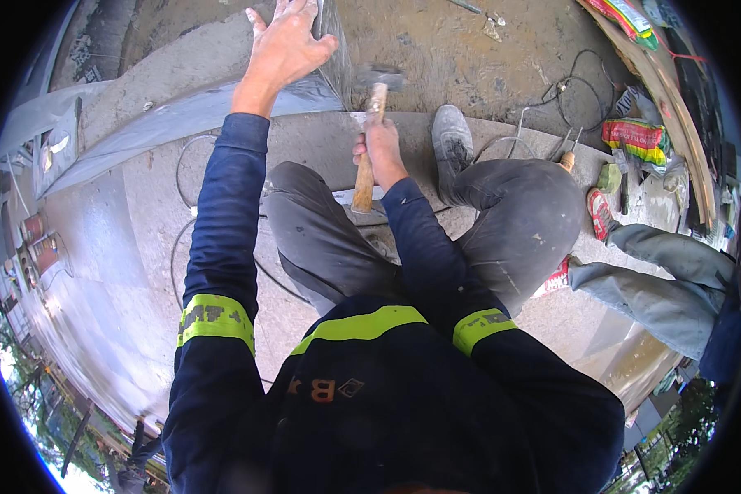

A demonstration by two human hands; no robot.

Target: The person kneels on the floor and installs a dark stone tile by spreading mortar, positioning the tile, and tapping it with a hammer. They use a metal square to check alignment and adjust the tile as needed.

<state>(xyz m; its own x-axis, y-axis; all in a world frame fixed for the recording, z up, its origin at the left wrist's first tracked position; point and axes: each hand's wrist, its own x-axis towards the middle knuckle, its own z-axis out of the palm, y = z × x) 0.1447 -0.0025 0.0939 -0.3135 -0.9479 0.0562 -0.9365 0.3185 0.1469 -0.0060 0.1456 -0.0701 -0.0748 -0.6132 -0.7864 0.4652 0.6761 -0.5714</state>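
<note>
My right hand is closed around the wooden handle of a hammer. The hammer's head, smeared by motion, points away from me near the corner of a grey slab-like block. Over that block's top, at the upper edge of the view, my left hand is spread with thumb and fingers apart; its fingertips are partly cut off. Whether the left palm presses on the block or hovers just above it, I cannot tell. Both arms wear dark blue sleeves with yellow-green bands.
Black cable loops over the pale floor slabs, and more cable coils at the upper right. Beside it lie a red-and-yellow bag and a long wooden board. Another person's legs are at my right. Muddy ground stretches ahead.
</note>
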